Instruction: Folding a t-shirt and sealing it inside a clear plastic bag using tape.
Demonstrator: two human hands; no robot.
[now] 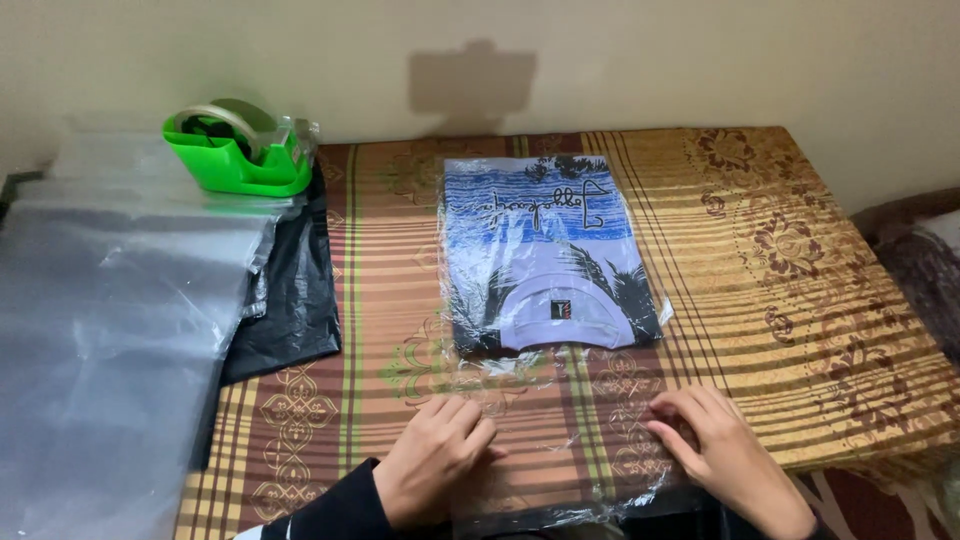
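Observation:
A folded T-shirt with a blue, white and black palm print lies inside a clear plastic bag in the middle of the table. The bag's open, empty end stretches toward me. My left hand rests palm down on that empty plastic at the near left, fingers slightly curled. My right hand presses flat on the plastic's near right edge. Neither hand grips anything; both just lie on the bag's flap.
A green tape dispenser stands at the far left. A stack of clear plastic bags covers the left side, over a black plastic bag. A striped brown and gold patterned cloth covers the table; a wall is behind.

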